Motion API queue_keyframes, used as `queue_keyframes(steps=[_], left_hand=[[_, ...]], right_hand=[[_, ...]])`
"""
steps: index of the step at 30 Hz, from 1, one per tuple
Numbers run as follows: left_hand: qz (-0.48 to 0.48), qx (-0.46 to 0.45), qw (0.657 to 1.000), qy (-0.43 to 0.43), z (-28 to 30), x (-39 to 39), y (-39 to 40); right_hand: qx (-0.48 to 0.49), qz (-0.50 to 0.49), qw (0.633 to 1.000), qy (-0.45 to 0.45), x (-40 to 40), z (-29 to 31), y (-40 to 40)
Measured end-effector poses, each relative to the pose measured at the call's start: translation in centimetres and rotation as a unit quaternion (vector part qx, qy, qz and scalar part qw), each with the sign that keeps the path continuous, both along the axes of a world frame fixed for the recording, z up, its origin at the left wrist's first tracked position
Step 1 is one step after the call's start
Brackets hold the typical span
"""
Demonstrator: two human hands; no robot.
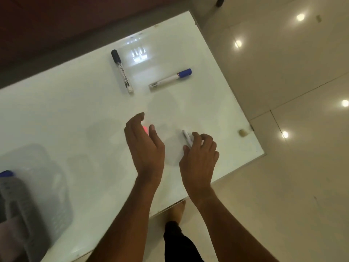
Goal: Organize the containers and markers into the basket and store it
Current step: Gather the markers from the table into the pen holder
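On the white table [75, 114], a black-capped marker [122, 71] and a blue-capped marker [170, 78] lie at the far side. My left hand [144, 146] hovers with curved fingers over a red-tipped marker [145, 129]; only its red end shows between thumb and fingers. To its right, my right hand [198, 157] curls its fingers round a white marker [187, 138], whose end sticks out beyond the fingertips. A grey translucent basket [37, 195] stands at the near left edge, with something blue [6, 173] at its rim.
The table's right corner [262, 153] and near edge drop to a glossy tiled floor. A small beige piece [242, 132] lies near the right edge. Dark furniture borders the far side. My leg and foot [176, 224] stand below the near edge.
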State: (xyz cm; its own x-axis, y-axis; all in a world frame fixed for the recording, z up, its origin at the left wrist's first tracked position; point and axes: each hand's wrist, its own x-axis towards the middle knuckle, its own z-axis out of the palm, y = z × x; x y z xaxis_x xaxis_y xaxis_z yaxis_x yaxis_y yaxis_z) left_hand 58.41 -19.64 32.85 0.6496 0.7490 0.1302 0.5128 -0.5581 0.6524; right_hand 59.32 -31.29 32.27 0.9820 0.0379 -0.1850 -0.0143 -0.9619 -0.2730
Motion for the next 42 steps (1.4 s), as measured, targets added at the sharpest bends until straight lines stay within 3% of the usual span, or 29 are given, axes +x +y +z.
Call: queue_keyframes(steps=[6,10,13,22,26,34,40,42], left_hand=[[0.033,-0.006,0.999,0.010,0.2,3.4,1.7],[0.046,-0.004,0.999,0.006,0.4,5.3,3.2],[0.076,0.007,0.997,0.012,0.2,8.7,6.2],[0.089,0.016,0.982,0.168,-0.8,13.9,10.8],[0.073,0.020,0.979,0.190,-1.0,13.1,11.4],[0.120,-0.064,0.984,0.115,0.2,10.3,11.5],[0.142,-0.100,0.985,-0.004,2.0,6.2,11.7],[0.129,-0.121,0.984,-0.033,2.8,4.4,12.0]], right_hand=[[0.055,0.043,0.996,-0.063,1.7,-0.4,0.3],[0.083,0.063,0.993,-0.050,4.6,0.4,1.5],[0.107,0.132,0.982,-0.082,9.2,0.9,4.6],[0.000,0.303,0.950,-0.071,16.9,1.1,10.1],[-0.035,0.302,0.950,-0.067,16.6,0.6,10.7],[-0.039,0.236,0.968,-0.074,13.6,1.3,11.8],[0.169,0.151,0.972,-0.063,10.0,4.6,14.3],[0.197,0.146,0.968,-0.061,8.4,5.7,15.3]])
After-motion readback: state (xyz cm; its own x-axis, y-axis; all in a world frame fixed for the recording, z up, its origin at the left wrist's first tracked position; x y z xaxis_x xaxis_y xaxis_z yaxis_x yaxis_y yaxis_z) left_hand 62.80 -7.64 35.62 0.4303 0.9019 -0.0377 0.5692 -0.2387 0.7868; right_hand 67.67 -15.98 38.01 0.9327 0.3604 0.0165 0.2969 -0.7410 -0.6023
